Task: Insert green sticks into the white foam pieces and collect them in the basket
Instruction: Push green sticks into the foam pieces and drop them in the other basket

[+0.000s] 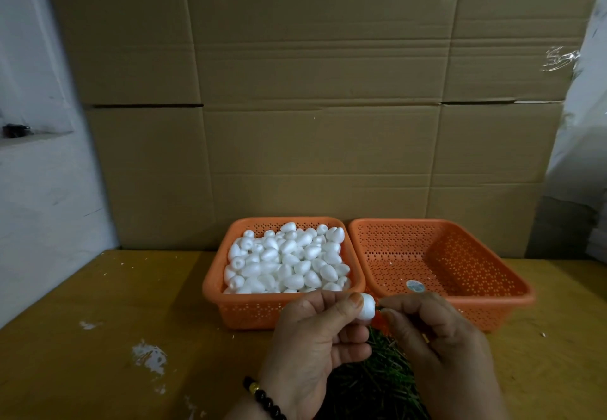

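My left hand (312,344) pinches a white egg-shaped foam piece (367,308) between thumb and fingers, just in front of the two baskets. My right hand (437,347) meets it from the right, fingertips pinched on a thin green stick at the foam's end; the stick is almost wholly hidden by the fingers. A pile of green sticks (377,383) lies on the table under both hands. The left orange basket (216,291) is heaped with several white foam pieces (289,262). The right orange basket (512,294) holds only a round sticker.
A wooden table (98,337) with white paint marks and foam crumbs carries everything. A cardboard wall (312,107) stands right behind the baskets. My left wrist wears a black bead bracelet (262,396).
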The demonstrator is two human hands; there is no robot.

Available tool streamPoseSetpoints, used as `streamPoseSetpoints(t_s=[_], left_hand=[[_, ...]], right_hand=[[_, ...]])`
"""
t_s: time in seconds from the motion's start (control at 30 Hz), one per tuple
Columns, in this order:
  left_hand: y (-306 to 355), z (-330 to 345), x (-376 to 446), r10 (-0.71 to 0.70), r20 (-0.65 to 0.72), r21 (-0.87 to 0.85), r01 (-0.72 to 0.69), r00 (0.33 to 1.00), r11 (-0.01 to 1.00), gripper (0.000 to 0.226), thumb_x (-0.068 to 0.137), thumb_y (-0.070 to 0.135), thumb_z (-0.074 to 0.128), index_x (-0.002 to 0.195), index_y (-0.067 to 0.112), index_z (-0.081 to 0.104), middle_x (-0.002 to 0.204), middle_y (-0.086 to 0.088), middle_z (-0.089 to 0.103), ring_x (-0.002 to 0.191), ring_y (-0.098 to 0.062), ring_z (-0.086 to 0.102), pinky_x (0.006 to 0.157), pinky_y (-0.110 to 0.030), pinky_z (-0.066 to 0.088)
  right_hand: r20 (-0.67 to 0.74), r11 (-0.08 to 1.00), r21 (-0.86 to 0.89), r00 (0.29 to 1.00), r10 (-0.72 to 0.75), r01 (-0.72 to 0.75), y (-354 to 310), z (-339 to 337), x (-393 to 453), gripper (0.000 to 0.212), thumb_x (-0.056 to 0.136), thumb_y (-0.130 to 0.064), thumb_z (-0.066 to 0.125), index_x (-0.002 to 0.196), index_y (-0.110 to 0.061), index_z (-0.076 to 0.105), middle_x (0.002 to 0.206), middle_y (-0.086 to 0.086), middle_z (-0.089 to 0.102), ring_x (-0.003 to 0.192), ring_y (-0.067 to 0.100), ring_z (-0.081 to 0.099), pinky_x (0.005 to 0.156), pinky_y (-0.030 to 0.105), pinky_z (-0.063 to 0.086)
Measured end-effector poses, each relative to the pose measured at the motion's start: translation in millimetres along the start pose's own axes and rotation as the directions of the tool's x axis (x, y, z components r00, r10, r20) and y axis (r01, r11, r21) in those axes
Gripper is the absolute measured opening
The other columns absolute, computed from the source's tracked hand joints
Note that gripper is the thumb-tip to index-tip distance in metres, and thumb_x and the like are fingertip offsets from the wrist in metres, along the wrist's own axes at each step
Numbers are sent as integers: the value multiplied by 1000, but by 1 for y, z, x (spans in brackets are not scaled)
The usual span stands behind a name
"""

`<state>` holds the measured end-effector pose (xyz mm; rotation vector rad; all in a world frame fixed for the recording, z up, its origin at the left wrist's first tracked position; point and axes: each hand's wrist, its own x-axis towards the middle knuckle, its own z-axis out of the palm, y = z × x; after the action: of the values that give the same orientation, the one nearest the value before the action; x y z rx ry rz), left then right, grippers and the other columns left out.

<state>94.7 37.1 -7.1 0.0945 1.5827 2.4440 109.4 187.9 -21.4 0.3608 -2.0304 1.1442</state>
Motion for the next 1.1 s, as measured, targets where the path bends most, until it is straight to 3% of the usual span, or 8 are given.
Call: streamPoseSetpoints(t_s=[0.17, 0.27, 0.43, 0.6, 0.67, 0.87, 0.97, 1.1], left_hand=[[0, -1, 1, 9, -2, 18, -9, 1000, 1000, 37, 63, 26, 75, 91, 3, 67, 81, -13, 72, 62, -16, 63, 53, -28, 53], [-3, -2, 2, 41, -8, 93, -40, 999, 995, 42, 61, 29, 81, 91, 4, 68, 83, -12, 73, 66, -18, 65, 55, -29, 53], [-8, -1, 2, 66, 21, 200, -68, 998, 977, 30, 62, 31, 77, 82, 11, 69, 78, -10, 72, 60, -14, 64, 53, -28, 52], [-7, 1, 2, 45, 12, 234, -47, 999, 971, 50, 65, 45, 78, 98, 10, 63, 74, -5, 71, 57, -15, 62, 51, -28, 51], [-5, -1, 2, 55, -23, 248, -48, 998, 967, 57, 65, 53, 80, 102, 14, 62, 76, -2, 72, 60, -15, 62, 52, -29, 52], [-6, -8, 6, 118, -88, 334, -82, 989, 939, 18, 82, 28, 73, 95, 19, 67, 88, -6, 70, 63, -10, 62, 56, -27, 53], [-8, -10, 8, 157, -94, 392, -109, 983, 913, 10, 84, 23, 72, 93, 21, 67, 87, -5, 70, 63, -7, 61, 56, -24, 51], [-10, -11, 9, 258, -89, 508, -179, 962, 843, 7, 84, 22, 71, 89, 26, 68, 83, 2, 67, 68, -4, 60, 61, -21, 49]], right_hand=[[68, 997, 42, 996, 65, -68, 2, -2, -1, 45, 62, -25, 81, 99, -45, 65, 96, -21, 64, 81, 0, 64, 69, 6, 47], [143, 999, 13, 989, 42, -45, 5, -2, -1, 69, 58, -13, 88, 110, -48, 58, 105, -22, 60, 86, 2, 64, 75, 9, 48], [205, 1000, 17, 979, 7, -10, 8, 2, -5, 47, 64, -13, 86, 99, -39, 66, 96, -16, 68, 90, 5, 67, 76, 31, 56], [201, 999, 1, 978, 45, -46, 9, -4, -2, 33, 67, -26, 83, 92, -39, 66, 89, -16, 69, 84, 2, 67, 71, 26, 54], [178, 995, -72, 980, 83, -71, 13, -12, 6, 22, 68, -44, 73, 87, -41, 64, 88, -17, 66, 83, -2, 64, 68, 22, 53], [229, 881, -468, 954, 194, -66, 46, -32, 61, 15, 79, -47, 64, 86, -37, 55, 82, -16, 56, 73, -2, 55, 58, 15, 41], [308, 764, -635, 868, 389, -117, 72, -32, 96, 24, 85, -48, 61, 73, -26, 59, 65, -8, 59, 58, 5, 54, 49, 21, 40], [433, 614, -783, 621, 653, -101, 105, -20, 122, 26, 86, -38, 64, 78, -14, 65, 73, 1, 65, 65, 11, 59, 58, 22, 49]])
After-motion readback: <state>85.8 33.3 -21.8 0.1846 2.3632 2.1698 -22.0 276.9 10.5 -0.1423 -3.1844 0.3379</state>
